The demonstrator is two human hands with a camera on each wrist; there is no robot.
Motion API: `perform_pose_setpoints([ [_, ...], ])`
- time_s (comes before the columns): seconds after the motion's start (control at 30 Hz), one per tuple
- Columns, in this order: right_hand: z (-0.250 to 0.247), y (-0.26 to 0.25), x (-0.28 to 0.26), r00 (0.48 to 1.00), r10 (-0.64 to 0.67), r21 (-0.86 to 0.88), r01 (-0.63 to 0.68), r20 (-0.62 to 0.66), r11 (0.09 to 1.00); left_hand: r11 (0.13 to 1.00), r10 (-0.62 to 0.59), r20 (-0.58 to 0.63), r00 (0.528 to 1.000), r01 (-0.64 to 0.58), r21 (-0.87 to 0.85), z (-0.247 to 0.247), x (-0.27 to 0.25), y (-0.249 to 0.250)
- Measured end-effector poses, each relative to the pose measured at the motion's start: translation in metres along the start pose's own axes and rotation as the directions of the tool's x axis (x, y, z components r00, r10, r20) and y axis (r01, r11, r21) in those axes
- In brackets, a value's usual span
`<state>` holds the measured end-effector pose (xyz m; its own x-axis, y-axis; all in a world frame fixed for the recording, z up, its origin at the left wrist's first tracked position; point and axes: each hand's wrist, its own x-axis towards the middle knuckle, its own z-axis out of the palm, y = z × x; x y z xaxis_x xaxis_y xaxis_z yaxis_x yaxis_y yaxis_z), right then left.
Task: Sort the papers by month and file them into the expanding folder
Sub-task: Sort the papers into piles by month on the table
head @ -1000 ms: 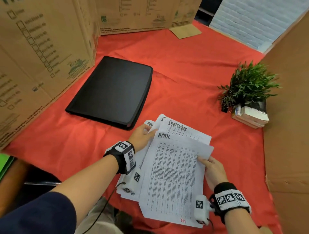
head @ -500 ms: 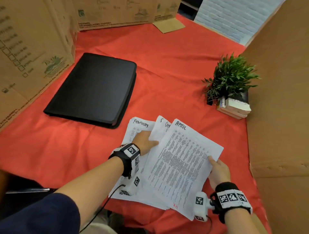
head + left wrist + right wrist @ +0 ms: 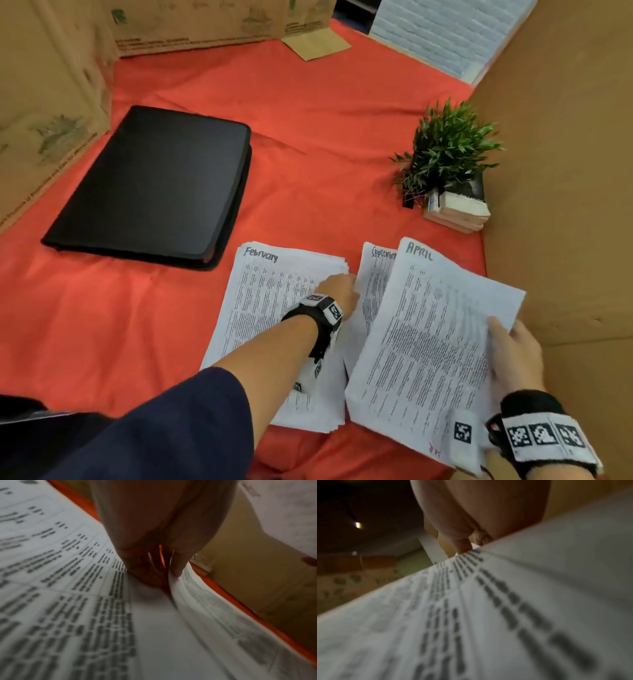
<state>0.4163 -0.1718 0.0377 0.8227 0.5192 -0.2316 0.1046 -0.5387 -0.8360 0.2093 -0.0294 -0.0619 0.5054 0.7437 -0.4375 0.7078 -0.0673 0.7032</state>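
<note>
folder (image 3: 154,185) lies behind-left of the february stack (image 3: 274,308), april sheet (image 3: 428,335) right, plant (image 3: 445,154) behind that.

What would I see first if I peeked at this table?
Bright white papers marked February, September and April fan out over the red cloth near the front, under two hands, left and right. A closed black folder lies behind them to the left, and a little green plant stands on the right.

- bare red cloth (image 3: 325,113) lies open between the black folder (image 3: 154,185) and the plant (image 3: 445,150).
- cardboard walls (image 3: 561,171) close the right, left and far sides.
- the plant on its books (image 3: 459,212) crowds the right wall.
- papers (image 3: 274,308) cover the near middle.
</note>
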Motion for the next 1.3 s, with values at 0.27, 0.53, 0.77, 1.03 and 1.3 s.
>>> perform_pose_setpoints([
  [0.27,0.047,0.054,-0.016,0.954,0.173,-0.028,-0.172,0.245,0.985,0.997,0.014,-0.35,0.937,-0.04,-0.068,-0.048,-0.039,-0.045],
  [0.53,0.071,0.029,-0.022,0.903,0.093,-0.073,-0.069,0.42,0.995,0.855,-0.461,-0.369,0.807,0.515,0.059,-0.09,-0.11,-0.13],
  [0.77,0.091,0.025,-0.011,0.862,0.159,-0.194,-0.072,0.482,0.978,0.919,-0.275,-0.318,0.907,0.346,0.191,-0.108,-0.1,-0.126],
  [1.03,0.094,0.033,0.006,0.885,0.152,-0.204,-0.067,0.439,0.977,0.977,0.03,-0.377,0.926,0.052,0.205,-0.152,-0.102,-0.101],
  [1.3,0.094,0.045,0.025,0.969,0.066,-0.542,0.075,0.237,0.837,0.984,0.074,-0.781,0.62,-0.174,-0.044,-0.226,-0.107,-0.073],
])
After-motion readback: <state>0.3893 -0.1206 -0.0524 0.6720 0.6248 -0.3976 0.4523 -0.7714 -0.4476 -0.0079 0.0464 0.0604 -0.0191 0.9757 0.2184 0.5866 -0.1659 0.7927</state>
